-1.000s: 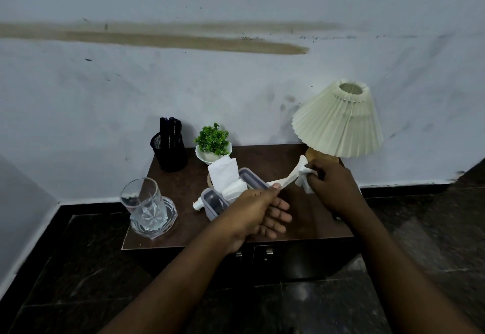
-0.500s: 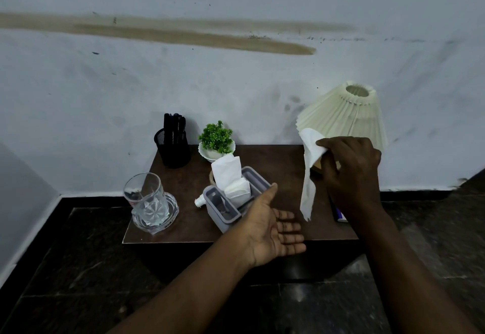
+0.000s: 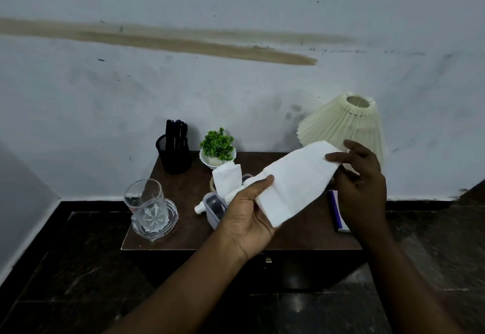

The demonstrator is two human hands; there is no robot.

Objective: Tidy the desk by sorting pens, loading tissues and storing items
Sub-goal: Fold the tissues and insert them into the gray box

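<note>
A white tissue (image 3: 294, 181) is stretched between both hands above the small brown desk (image 3: 183, 236). My left hand (image 3: 249, 218) lies palm up under its lower end, thumb pressed on top. My right hand (image 3: 362, 189) pinches its upper end near the lamp. Behind the left hand stands a grey tissue holder (image 3: 212, 207) with another tissue (image 3: 227, 180) sticking up out of it. A black mesh cup (image 3: 174, 153) at the back left holds several dark pens.
A glass tumbler (image 3: 144, 202) sits on a clear coaster (image 3: 168, 224) at the desk's front left. A small potted plant (image 3: 217, 147) is at the back, a cream pleated lamp (image 3: 343, 123) at the right. A purple-edged booklet (image 3: 337, 210) and a small white tube (image 3: 199, 207) lie on the desk.
The tissue hung from my right hand alone; now it is spread flat and my left hand has come up under it and taken its lower end.
</note>
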